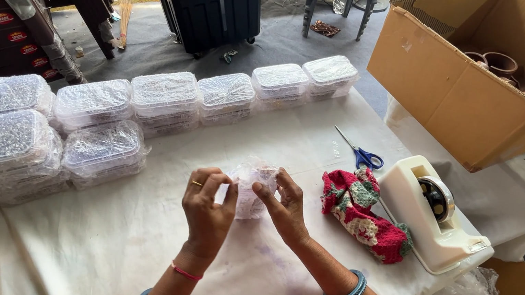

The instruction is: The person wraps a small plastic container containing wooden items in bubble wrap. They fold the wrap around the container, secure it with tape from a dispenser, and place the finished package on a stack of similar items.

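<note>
On counter (123, 244): wrapped boxes (103, 144) left, crochet cloth (364, 211) w/ tape dispenser (439, 215) right; small wrapped bundle (250, 184) pinched btwn left hand (208, 209) & right hand (285, 206).

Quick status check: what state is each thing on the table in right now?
small bubble-wrapped item: held up between both hands
left hand: pinching the wrap
right hand: pinching the wrap
plastic boxes: lidded, stacked in rows
blue scissors: lying closed
tape dispenser: roll loaded
cardboard box: open, cups inside

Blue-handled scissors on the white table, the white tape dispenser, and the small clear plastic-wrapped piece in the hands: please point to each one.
Blue-handled scissors (366, 158), head view, on the blue handle loops.
White tape dispenser (408, 190), head view, on its white side wall.
Small clear plastic-wrapped piece (251, 175), head view, on the wrap between both hands.
</note>
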